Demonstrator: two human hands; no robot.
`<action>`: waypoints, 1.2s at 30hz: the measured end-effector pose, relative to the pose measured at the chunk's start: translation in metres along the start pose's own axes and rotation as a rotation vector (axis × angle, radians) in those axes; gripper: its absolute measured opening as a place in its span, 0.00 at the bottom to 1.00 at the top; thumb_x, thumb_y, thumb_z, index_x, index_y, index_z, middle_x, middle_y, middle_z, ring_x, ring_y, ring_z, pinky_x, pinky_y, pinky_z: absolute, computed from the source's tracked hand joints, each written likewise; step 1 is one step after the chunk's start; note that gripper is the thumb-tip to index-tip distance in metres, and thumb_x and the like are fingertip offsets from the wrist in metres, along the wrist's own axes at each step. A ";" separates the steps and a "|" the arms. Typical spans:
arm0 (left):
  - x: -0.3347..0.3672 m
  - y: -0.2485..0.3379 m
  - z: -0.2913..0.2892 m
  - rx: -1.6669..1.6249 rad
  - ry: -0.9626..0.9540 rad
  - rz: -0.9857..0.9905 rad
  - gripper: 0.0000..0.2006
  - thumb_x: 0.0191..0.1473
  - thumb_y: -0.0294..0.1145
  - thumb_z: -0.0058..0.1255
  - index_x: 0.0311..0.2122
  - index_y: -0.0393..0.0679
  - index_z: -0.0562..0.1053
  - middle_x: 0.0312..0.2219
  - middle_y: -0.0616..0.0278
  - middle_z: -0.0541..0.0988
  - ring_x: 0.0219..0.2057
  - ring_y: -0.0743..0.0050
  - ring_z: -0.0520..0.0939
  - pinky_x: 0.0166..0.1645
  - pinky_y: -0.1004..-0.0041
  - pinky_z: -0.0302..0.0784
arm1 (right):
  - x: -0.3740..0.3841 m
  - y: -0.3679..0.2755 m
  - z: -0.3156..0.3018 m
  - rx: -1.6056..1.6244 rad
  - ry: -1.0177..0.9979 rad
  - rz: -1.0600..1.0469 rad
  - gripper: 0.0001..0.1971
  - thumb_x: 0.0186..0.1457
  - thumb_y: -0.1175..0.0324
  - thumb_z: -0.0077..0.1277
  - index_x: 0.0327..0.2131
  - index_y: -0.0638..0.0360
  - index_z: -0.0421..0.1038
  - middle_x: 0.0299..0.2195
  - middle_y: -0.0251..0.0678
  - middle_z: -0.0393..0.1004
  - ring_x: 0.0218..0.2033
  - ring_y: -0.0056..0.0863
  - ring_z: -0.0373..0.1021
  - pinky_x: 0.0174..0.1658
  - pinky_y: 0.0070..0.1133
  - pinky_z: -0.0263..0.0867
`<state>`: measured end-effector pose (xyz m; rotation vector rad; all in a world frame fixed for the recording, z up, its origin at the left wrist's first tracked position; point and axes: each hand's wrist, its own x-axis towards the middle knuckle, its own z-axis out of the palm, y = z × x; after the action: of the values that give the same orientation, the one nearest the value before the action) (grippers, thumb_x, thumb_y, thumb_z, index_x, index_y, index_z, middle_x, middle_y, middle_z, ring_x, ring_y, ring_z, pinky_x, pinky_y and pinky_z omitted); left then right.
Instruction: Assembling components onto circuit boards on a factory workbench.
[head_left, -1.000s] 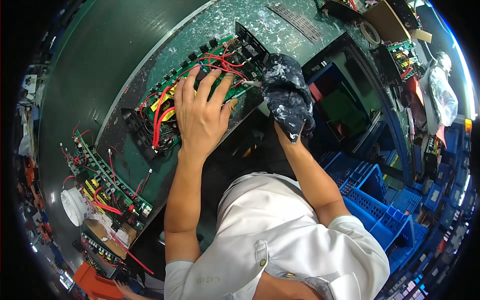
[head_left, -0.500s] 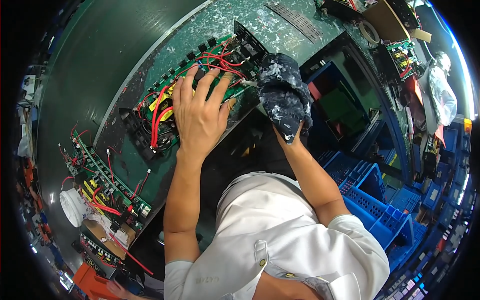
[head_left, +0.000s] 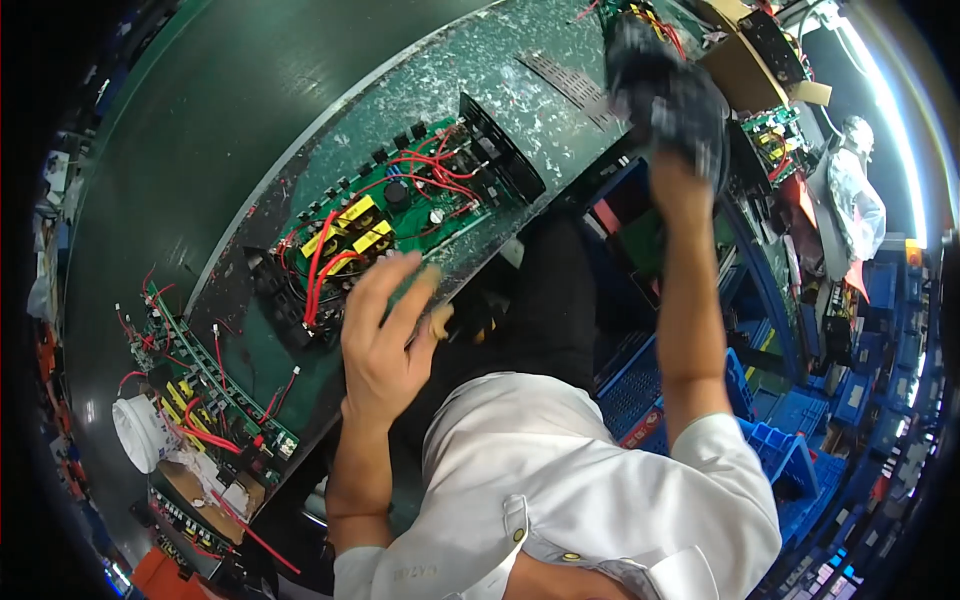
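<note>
A green circuit board (head_left: 425, 235) with yellow-wrapped coils and red wires lies between black end pieces on the bench. My left hand (head_left: 385, 335) is bare, its fingers apart and holding nothing, just off the board's near edge. Far to the right, my right hand (head_left: 690, 125) wears a dark glove smeared with white and is blurred by motion. It appears closed round a dark bulky thing (head_left: 640, 65), whose kind I cannot make out. Just beyond that thing, another assembly with red and yellow wires (head_left: 655, 25) is partly covered.
More wired boards (head_left: 215, 370) lie at the left beside a white tub (head_left: 138, 432). A slotted metal strip (head_left: 570, 88) rests on the bench's far side. Cardboard (head_left: 745, 72) stands at the upper right. Blue crates (head_left: 775, 450) are at my lower right.
My left hand has lifted off the board and drawn back toward me. My right hand has swung from beside the board to the upper right, taking the dark thing along.
</note>
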<state>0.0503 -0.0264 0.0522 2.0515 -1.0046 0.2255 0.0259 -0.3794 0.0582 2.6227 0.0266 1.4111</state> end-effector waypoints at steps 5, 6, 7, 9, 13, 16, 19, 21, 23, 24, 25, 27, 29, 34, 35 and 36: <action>-0.040 -0.007 -0.006 -0.032 0.028 -0.133 0.16 0.46 0.22 0.60 0.44 0.38 0.77 0.44 0.54 0.77 0.42 0.51 0.78 0.47 0.61 0.75 | 0.083 0.110 0.082 0.236 -0.641 0.216 0.17 0.62 0.58 0.45 0.42 0.66 0.68 0.33 0.54 0.75 0.34 0.53 0.71 0.40 0.35 0.65; -0.047 -0.008 -0.009 -0.044 0.050 -0.196 0.16 0.47 0.22 0.60 0.44 0.37 0.77 0.44 0.54 0.77 0.42 0.52 0.79 0.46 0.62 0.75 | 0.094 0.104 0.090 0.305 -0.688 0.218 0.16 0.61 0.58 0.46 0.40 0.65 0.69 0.35 0.55 0.74 0.39 0.51 0.71 0.42 0.36 0.66; -0.053 -0.009 -0.012 -0.032 0.079 -0.235 0.15 0.48 0.21 0.59 0.44 0.37 0.77 0.43 0.53 0.78 0.41 0.53 0.79 0.46 0.65 0.76 | 0.095 0.096 0.093 0.104 -0.714 0.225 0.16 0.60 0.59 0.46 0.41 0.63 0.69 0.36 0.54 0.74 0.40 0.51 0.72 0.42 0.36 0.66; -0.063 -0.011 -0.018 -0.004 0.112 -0.263 0.14 0.49 0.20 0.59 0.44 0.37 0.77 0.42 0.53 0.78 0.40 0.54 0.80 0.45 0.65 0.76 | 0.083 0.067 0.093 -0.157 -0.590 0.253 0.14 0.58 0.60 0.48 0.42 0.57 0.74 0.35 0.49 0.77 0.40 0.48 0.74 0.42 0.36 0.69; -0.065 -0.010 -0.024 0.014 0.196 -0.293 0.12 0.48 0.17 0.59 0.40 0.36 0.77 0.41 0.54 0.79 0.38 0.57 0.81 0.44 0.68 0.77 | 0.058 0.023 0.095 0.151 -0.955 0.352 0.14 0.55 0.56 0.53 0.34 0.56 0.79 0.32 0.45 0.78 0.37 0.47 0.74 0.41 0.37 0.69; -0.056 -0.007 -0.030 0.006 0.211 -0.279 0.11 0.47 0.16 0.58 0.38 0.36 0.77 0.40 0.54 0.79 0.38 0.58 0.81 0.43 0.68 0.77 | 0.041 0.013 0.103 0.063 -0.912 0.213 0.18 0.54 0.54 0.56 0.36 0.62 0.74 0.38 0.52 0.74 0.42 0.51 0.71 0.45 0.38 0.67; -0.038 -0.009 -0.028 0.001 0.210 -0.202 0.13 0.44 0.15 0.58 0.38 0.36 0.78 0.39 0.55 0.79 0.37 0.58 0.81 0.42 0.67 0.77 | 0.030 0.031 0.111 0.066 -0.918 0.290 0.21 0.53 0.53 0.57 0.39 0.63 0.71 0.39 0.54 0.73 0.44 0.53 0.69 0.48 0.39 0.65; -0.024 -0.010 -0.028 0.009 0.188 -0.166 0.17 0.42 0.16 0.59 0.41 0.38 0.78 0.40 0.55 0.78 0.39 0.56 0.80 0.44 0.65 0.76 | 0.035 0.034 0.119 0.077 -0.980 0.330 0.21 0.52 0.53 0.58 0.38 0.64 0.72 0.39 0.55 0.73 0.44 0.53 0.68 0.48 0.38 0.64; 0.004 -0.007 -0.028 0.183 0.156 -0.064 0.18 0.44 0.19 0.59 0.44 0.40 0.78 0.43 0.55 0.77 0.44 0.55 0.78 0.49 0.62 0.74 | 0.034 0.054 0.128 0.144 -1.009 0.402 0.28 0.44 0.50 0.65 0.36 0.68 0.72 0.35 0.53 0.75 0.40 0.47 0.71 0.44 0.35 0.66; 0.011 -0.009 -0.026 0.234 0.101 -0.084 0.21 0.45 0.24 0.61 0.48 0.43 0.76 0.49 0.55 0.73 0.51 0.52 0.73 0.55 0.58 0.70 | 0.040 0.055 0.130 0.196 -1.050 0.491 0.30 0.41 0.49 0.67 0.36 0.69 0.72 0.34 0.52 0.76 0.38 0.45 0.73 0.42 0.33 0.67; 0.021 -0.010 -0.024 0.292 0.077 -0.098 0.23 0.45 0.26 0.62 0.50 0.44 0.74 0.50 0.54 0.72 0.52 0.51 0.72 0.56 0.56 0.68 | 0.047 0.059 0.133 0.257 -1.117 0.527 0.33 0.36 0.50 0.71 0.36 0.71 0.73 0.31 0.48 0.76 0.35 0.38 0.74 0.39 0.30 0.67; 0.033 -0.017 -0.018 0.406 0.030 -0.118 0.28 0.44 0.33 0.64 0.53 0.45 0.71 0.54 0.54 0.69 0.55 0.50 0.69 0.59 0.51 0.63 | 0.054 0.056 0.130 0.352 -1.116 0.571 0.34 0.35 0.51 0.71 0.39 0.71 0.73 0.37 0.53 0.77 0.41 0.44 0.75 0.43 0.33 0.68; 0.035 -0.022 -0.013 0.519 -0.035 -0.165 0.29 0.44 0.35 0.64 0.53 0.45 0.71 0.54 0.54 0.70 0.55 0.51 0.69 0.58 0.53 0.64 | 0.070 0.044 0.135 0.450 -0.922 0.383 0.25 0.44 0.59 0.66 0.42 0.66 0.73 0.34 0.50 0.78 0.38 0.43 0.75 0.42 0.32 0.68; 0.031 -0.034 0.001 0.553 0.044 -0.189 0.20 0.48 0.35 0.57 0.48 0.45 0.76 0.49 0.56 0.74 0.52 0.55 0.71 0.55 0.57 0.67 | 0.164 -0.065 0.130 0.710 -0.810 -0.036 0.14 0.59 0.67 0.51 0.46 0.63 0.71 0.39 0.48 0.77 0.39 0.41 0.73 0.45 0.28 0.67; 0.031 -0.036 0.003 0.551 0.039 -0.195 0.20 0.48 0.35 0.57 0.48 0.45 0.76 0.49 0.56 0.74 0.52 0.55 0.71 0.55 0.57 0.67 | 0.173 -0.085 0.141 0.764 -0.917 -0.158 0.13 0.59 0.67 0.50 0.46 0.63 0.71 0.39 0.49 0.77 0.40 0.43 0.73 0.45 0.29 0.67; 0.031 -0.036 0.002 0.586 0.058 -0.200 0.20 0.48 0.35 0.58 0.49 0.46 0.76 0.50 0.56 0.74 0.52 0.54 0.71 0.55 0.57 0.67 | 0.176 -0.104 0.149 0.828 -1.000 -0.289 0.13 0.60 0.68 0.49 0.46 0.62 0.71 0.39 0.49 0.77 0.39 0.45 0.73 0.44 0.31 0.67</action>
<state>0.0963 -0.0338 0.0441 2.6360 -0.7429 0.5181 0.2536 -0.2804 0.1068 3.4148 0.9736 -0.1813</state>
